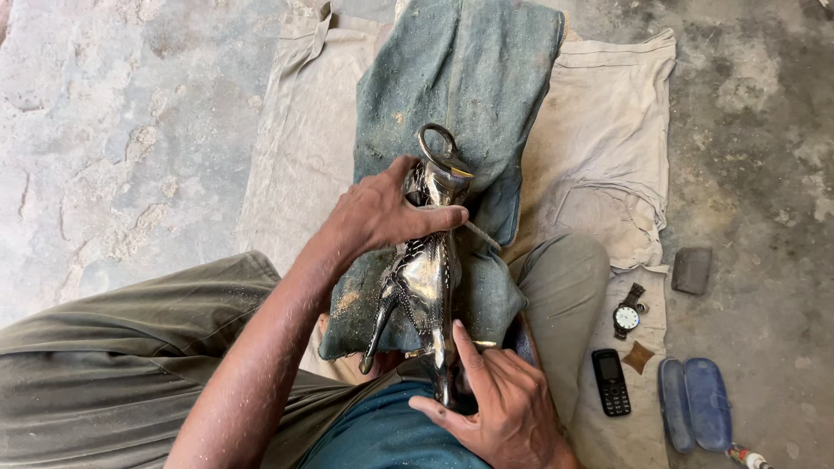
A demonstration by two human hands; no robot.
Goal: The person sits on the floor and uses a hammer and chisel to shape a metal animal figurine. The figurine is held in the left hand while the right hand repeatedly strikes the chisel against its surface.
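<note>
Floor-level craft workshop, rough stained concrete floor (130, 130), dusty beige cloth (608, 148) spread on it, worn teal towel (460, 78) over the cloth, wristwatch (626, 317), small phone (612, 382), blue case (695, 404) set at the cloth's right edge

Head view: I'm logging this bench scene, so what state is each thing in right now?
Metal figurine: lying on the teal cloth, gripped at both ends.
Left hand: closed around the figurine's upper part.
Right hand: holding its lower end.
Teal cloth: folded, dusty.
Beige cloth: spread on the floor, rumpled.
Wristwatch: off the wrist, lying flat.
Phone: face up, screen dark.
Blue case: closed.
</note>
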